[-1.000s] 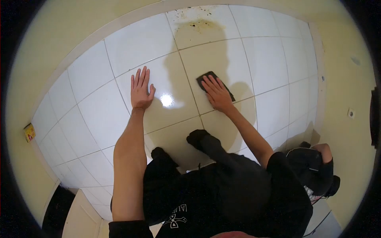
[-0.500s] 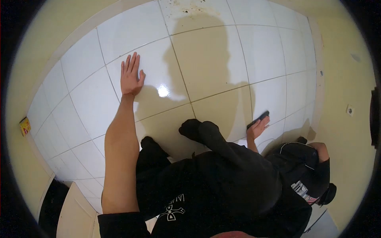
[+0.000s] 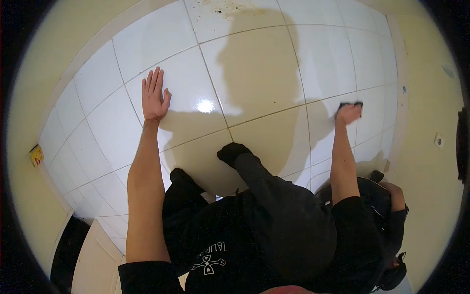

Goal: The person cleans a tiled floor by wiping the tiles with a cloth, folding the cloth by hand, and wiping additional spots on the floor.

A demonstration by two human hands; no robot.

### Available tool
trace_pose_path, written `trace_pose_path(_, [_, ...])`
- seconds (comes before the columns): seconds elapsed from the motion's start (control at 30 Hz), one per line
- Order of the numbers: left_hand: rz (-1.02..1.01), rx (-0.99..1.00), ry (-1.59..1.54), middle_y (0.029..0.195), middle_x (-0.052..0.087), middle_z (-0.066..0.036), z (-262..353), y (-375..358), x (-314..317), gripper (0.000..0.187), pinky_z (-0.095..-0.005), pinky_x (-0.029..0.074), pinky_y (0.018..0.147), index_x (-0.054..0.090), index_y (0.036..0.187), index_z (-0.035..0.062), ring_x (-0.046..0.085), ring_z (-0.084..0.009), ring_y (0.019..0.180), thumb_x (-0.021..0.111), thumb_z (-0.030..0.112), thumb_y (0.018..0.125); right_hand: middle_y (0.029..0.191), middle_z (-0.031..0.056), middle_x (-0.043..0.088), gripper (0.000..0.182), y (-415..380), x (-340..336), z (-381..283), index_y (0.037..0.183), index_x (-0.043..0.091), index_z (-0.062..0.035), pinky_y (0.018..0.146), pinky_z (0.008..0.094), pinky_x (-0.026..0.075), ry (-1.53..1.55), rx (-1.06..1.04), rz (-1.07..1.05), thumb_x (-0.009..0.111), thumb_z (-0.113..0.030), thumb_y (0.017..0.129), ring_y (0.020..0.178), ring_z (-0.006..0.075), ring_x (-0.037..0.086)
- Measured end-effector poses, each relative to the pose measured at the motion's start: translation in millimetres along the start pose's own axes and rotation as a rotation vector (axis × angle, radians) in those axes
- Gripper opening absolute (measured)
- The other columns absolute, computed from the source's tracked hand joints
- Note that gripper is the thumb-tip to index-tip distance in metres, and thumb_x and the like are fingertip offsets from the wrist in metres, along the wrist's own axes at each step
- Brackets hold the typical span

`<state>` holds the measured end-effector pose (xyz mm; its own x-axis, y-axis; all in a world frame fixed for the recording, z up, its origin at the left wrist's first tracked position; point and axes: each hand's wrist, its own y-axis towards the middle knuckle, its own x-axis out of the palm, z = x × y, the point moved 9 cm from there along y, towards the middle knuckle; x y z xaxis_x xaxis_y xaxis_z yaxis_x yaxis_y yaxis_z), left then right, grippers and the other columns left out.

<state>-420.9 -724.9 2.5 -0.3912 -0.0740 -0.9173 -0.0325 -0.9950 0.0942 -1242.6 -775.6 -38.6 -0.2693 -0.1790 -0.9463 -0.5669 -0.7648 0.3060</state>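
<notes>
Floor wiping in hand: dark cloth (image 3: 351, 104) pressed under right hand (image 3: 347, 113), fingers closed over it. Left hand (image 3: 153, 95) flat, empty, braced on white tile floor (image 3: 254, 63). Next stroke judged toward speckled grime (image 3: 230, 9) at far wall.

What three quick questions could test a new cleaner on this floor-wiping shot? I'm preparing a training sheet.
1. True or false: the left hand lies flat on the white tile floor.
2. What does the right hand press on the floor: A) dark cloth, B) brush, C) bottle?
3. Where are the brown stains?

Key: 1 true. 2 A. 3 On the far tile, by the top edge of the view.
</notes>
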Motion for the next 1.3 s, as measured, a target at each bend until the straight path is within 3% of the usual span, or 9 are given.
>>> trace_pose_path(0.17, [0.017, 0.014, 0.009, 0.169, 0.037, -0.007, 1, 0, 0, 0.068, -0.0551, 0.019, 0.129, 0.04, 0.161, 0.0094, 0.03, -0.0346, 0.156, 0.052, 0.019, 0.094, 0.158, 0.0275, 0.044, 0.054, 13, -13, -168, 0.148, 0.046, 0.0096, 0.129, 0.0512, 0.018, 0.431, -0.367, 0.076, 0.049, -0.019, 0.102, 0.152, 0.0429, 0.032])
trace_pose_path(0.3, [0.005, -0.009, 0.027, 0.169, 0.037, -0.007, -1, -1, 2, 0.068, -0.0547, 0.019, 0.129, 0.04, 0.161, 0.0102, 0.03, -0.0345, 0.157, 0.052, 0.019, 0.095, 0.154, 0.0279, 0.048, 0.052, -53, -86, -314, 0.147, 0.047, 0.0082, 0.126, 0.053, 0.027, 0.624, -0.682, 0.042, 0.05, -0.015, 0.101, 0.147, 0.0443, 0.04])
trace_pose_path(0.43, [0.024, 0.01, 0.027, 0.169, 0.036, -0.007, -1, -3, 3, 0.068, -0.0546, 0.019, 0.129, 0.039, 0.161, 0.0104, 0.03, -0.0337, 0.157, 0.051, 0.019, 0.095, 0.154, 0.0269, 0.049, 0.051, -148, -132, -398, 0.147, 0.048, 0.0067, 0.124, 0.0522, 0.03, 0.656, -0.886, -0.031, 0.051, -0.016, 0.101, 0.146, 0.043, 0.042])
trace_pose_path(0.6, [0.016, -0.004, 0.04, 0.169, 0.036, -0.007, -2, -4, 3, 0.067, -0.0535, 0.018, 0.129, 0.039, 0.161, 0.0111, 0.03, -0.0323, 0.157, 0.05, 0.019, 0.096, 0.157, 0.0233, 0.048, 0.055, -278, -186, -440, 0.148, 0.05, 0.0046, 0.125, 0.0491, 0.03, 0.635, -1.16, -0.112, 0.054, -0.014, 0.096, 0.147, 0.0371, 0.044])
trace_pose_path(0.87, [0.015, -0.002, 0.039, 0.17, 0.034, -0.007, -3, -4, 4, 0.068, -0.0535, 0.016, 0.13, 0.037, 0.162, 0.0115, 0.028, -0.0321, 0.158, 0.05, 0.018, 0.095, 0.159, 0.0175, 0.047, 0.061, -357, -218, -397, 0.145, 0.055, 0.0013, 0.125, 0.0463, 0.033, 0.764, -1.567, -0.328, 0.062, -0.015, 0.086, 0.149, 0.0324, 0.043])
trace_pose_path(1.0, [0.007, -0.007, 0.031, 0.17, 0.033, -0.007, -3, -4, 5, 0.069, -0.0542, 0.015, 0.13, 0.037, 0.162, 0.011, 0.027, -0.0324, 0.158, 0.049, 0.018, 0.095, 0.16, 0.0181, 0.047, 0.06, -357, -217, -321, 0.144, 0.055, 0.0011, 0.125, 0.0475, 0.033, 0.75, -1.535, -0.411, 0.062, -0.012, 0.087, 0.15, 0.0335, 0.043])
trace_pose_path(1.1, [0.002, -0.009, 0.027, 0.17, 0.034, -0.008, -4, -4, 5, 0.069, -0.0534, 0.016, 0.13, 0.037, 0.162, 0.0111, 0.028, -0.032, 0.158, 0.05, 0.018, 0.095, 0.157, 0.0226, 0.049, 0.054, -349, -183, -234, 0.145, 0.054, 0.0015, 0.125, 0.0492, 0.032, 0.67, -1.311, -0.458, 0.059, -0.01, 0.092, 0.15, 0.0347, 0.043])
trace_pose_path(1.13, [0.007, -0.006, 0.027, 0.17, 0.034, -0.008, -5, -4, 5, 0.069, -0.0534, 0.016, 0.13, 0.037, 0.162, 0.0111, 0.028, -0.032, 0.158, 0.05, 0.017, 0.094, 0.156, 0.0245, 0.049, 0.052, -335, -176, -202, 0.146, 0.053, 0.0019, 0.125, 0.0505, 0.031, 0.702, -1.125, -0.428, 0.056, -0.011, 0.096, 0.15, 0.0367, 0.043])
trace_pose_path(1.3, [0.004, -0.015, 0.023, 0.169, 0.036, -0.008, -4, -2, 4, 0.07, -0.0533, 0.017, 0.13, 0.038, 0.162, 0.0109, 0.029, -0.0326, 0.157, 0.052, 0.016, 0.093, 0.163, 0.0266, 0.039, 0.052, -243, -135, -88, 0.154, 0.044, 0.0042, 0.128, 0.0543, 0.021, 0.564, -0.471, -0.142, 0.04, -0.023, 0.11, 0.153, 0.044, 0.032])
